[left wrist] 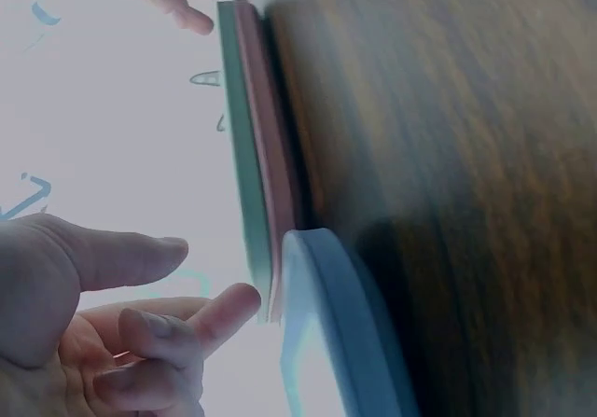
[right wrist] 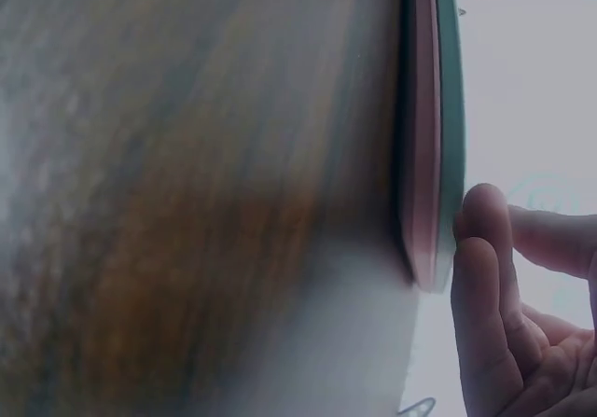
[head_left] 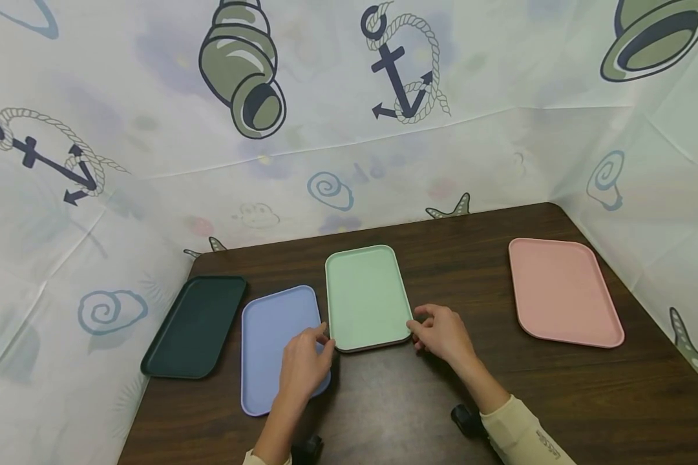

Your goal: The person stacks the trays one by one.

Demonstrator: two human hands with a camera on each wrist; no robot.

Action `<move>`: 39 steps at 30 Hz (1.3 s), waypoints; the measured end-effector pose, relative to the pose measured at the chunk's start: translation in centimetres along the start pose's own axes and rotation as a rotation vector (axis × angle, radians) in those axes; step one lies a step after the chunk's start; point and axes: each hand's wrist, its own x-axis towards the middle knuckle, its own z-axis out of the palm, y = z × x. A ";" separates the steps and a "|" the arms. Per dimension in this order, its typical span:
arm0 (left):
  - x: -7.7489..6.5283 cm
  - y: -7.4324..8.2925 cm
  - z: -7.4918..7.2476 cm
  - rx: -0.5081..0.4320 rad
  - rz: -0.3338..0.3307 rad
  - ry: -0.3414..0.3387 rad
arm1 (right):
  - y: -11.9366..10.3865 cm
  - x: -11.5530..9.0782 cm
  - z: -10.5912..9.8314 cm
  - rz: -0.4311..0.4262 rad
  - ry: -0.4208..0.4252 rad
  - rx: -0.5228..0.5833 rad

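A light green tray lies in the middle of the table, squarely on top of a pink tray whose rim shows below it in both wrist views. My left hand is at the green tray's near left corner, above a blue tray; its index finger reaches to the stack's edge, thumb apart. At the near right corner is my right hand, fingertips against or very close to the green rim. Neither hand grips round the stack. Whether the left fingertip touches is hard to tell.
A dark green tray lies at the table's left edge, beside the blue one. Another pink tray lies far right. Patterned white cloth hangs behind and beside the dark wooden table.
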 end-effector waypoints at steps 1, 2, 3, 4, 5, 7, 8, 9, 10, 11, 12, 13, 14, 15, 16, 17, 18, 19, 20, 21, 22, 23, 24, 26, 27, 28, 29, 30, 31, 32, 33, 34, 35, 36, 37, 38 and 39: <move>-0.2 -0.1 -0.2 -0.001 0.004 0.013 | -0.1 -0.1 0.0 -0.004 0.004 -0.004; -0.4 -0.2 -0.3 -0.006 0.006 0.022 | -0.3 -0.2 0.0 -0.010 0.007 -0.008; -0.7 -0.3 -0.6 -0.010 0.003 0.027 | -0.4 -0.4 0.0 -0.016 0.008 -0.009; -0.9 -0.4 -0.8 -0.015 -0.006 0.036 | -0.6 -0.5 0.0 -0.022 0.008 -0.007; -1.3 -0.6 -1.1 -0.019 -0.016 0.046 | -0.8 -0.7 0.1 -0.026 0.005 -0.004; -2.0 -1.0 -1.8 -0.027 -0.049 0.071 | -1.1 -1.0 0.4 -0.040 -0.009 0.009; -2.4 -1.3 -2.2 -0.024 -0.068 0.083 | -1.2 -1.1 0.5 -0.046 -0.022 0.020; -2.7 -1.7 -2.6 -0.023 -0.090 0.095 | -1.4 -1.3 0.7 -0.051 -0.036 0.031; -3.2 -2.1 -3.1 -0.019 -0.106 0.111 | -1.5 -1.5 0.9 -0.058 -0.053 0.039; -3.5 -2.6 -3.4 -0.007 -0.123 0.128 | -1.7 -1.7 1.1 -0.068 -0.072 0.045; -3.9 -3.1 -3.8 0.002 -0.142 0.146 | -1.8 -1.9 1.3 -0.081 -0.094 0.049; -4.3 -3.6 -4.2 0.012 -0.160 0.165 | -1.9 -2.0 1.5 -0.092 -0.117 0.050; -4.6 -4.2 -4.6 0.024 -0.179 0.188 | -2.0 -2.2 1.7 -0.109 -0.139 0.050; -4.9 -4.8 -5.0 0.035 -0.198 0.211 | -2.1 -2.4 2.0 -0.126 -0.164 0.046; -5.2 -5.3 -5.4 0.049 -0.221 0.235 | -2.2 -2.6 2.2 -0.142 -0.190 0.044; -5.5 -5.9 -5.7 0.066 -0.251 0.257 | -2.2 -2.7 2.5 -0.160 -0.216 0.036; -5.9 -6.5 -6.1 0.075 -0.282 0.272 | -2.2 -2.9 2.8 -0.176 -0.240 0.029; -6.1 -7.1 -6.4 0.084 -0.324 0.278 | -2.2 -3.0 3.2 -0.191 -0.262 0.017; -6.4 -7.6 -6.7 0.090 -0.374 0.270 | -2.3 -3.1 3.6 -0.204 -0.282 0.006; -6.7 -8.1 -7.0 0.097 -0.424 0.254 | -2.3 -3.2 3.9 -0.209 -0.302 -0.006; -6.9 -8.6 -7.2 0.104 -0.477 0.226 | -2.3 -3.3 4.3 -0.215 -0.316 -0.019; -7.1 -9.0 -7.5 0.113 -0.526 0.189 | -2.3 -3.4 4.8 -0.220 -0.327 -0.034; -7.3 -9.4 -7.6 0.115 -0.572 0.149 | -2.3 -3.5 5.2 -0.222 -0.336 -0.046; -7.5 -10.1 -7.8 0.125 -0.648 0.059 | -2.4 -3.6 6.0 -0.225 -0.352 -0.066; -7.5 -10.3 -7.9 0.131 -0.670 0.019 | -2.5 -3.6 6.4 -0.226 -0.358 -0.076; -7.5 -10.5 -7.9 0.132 -0.685 -0.020 | -2.5 -3.6 6.7 -0.232 -0.362 -0.088; -7.5 -10.6 -7.9 0.130 -0.697 -0.053 | -2.6 -3.6 7.1 -0.242 -0.365 -0.097; -7.5 -10.8 -7.8 0.127 -0.704 -0.080 | -2.7 -3.6 7.4 -0.252 -0.365 -0.105; -7.5 -10.9 -7.8 0.125 -0.709 -0.101 | -2.9 -3.6 7.6 -0.263 -0.364 -0.115; -7.5 -10.9 -7.8 0.122 -0.707 -0.117 | -3.0 -3.6 7.9 -0.276 -0.363 -0.123; -7.5 -11.0 -7.8 0.121 -0.706 -0.131 | -3.2 -3.6 8.2 -0.290 -0.359 -0.131; -7.5 -11.1 -7.7 0.117 -0.706 -0.141 | -3.4 -3.6 8.4 -0.305 -0.355 -0.136; -7.5 -11.2 -7.7 0.115 -0.704 -0.149 | -3.6 -3.6 8.6 -0.319 -0.347 -0.145; -7.4 -11.2 -7.8 0.113 -0.702 -0.156 | -3.7 -3.5 8.8 -0.329 -0.339 -0.158; -7.4 -11.3 -7.8 0.110 -0.702 -0.166 | -3.9 -3.5 9.0 -0.339 -0.328 -0.173; -7.4 -11.3 -7.8 0.108 -0.698 -0.177 | -4.1 -3.5 9.2 -0.349 -0.318 -0.187; -7.3 -11.4 -7.8 0.104 -0.693 -0.187 | -4.2 -3.4 9.3 -0.358 -0.305 -0.203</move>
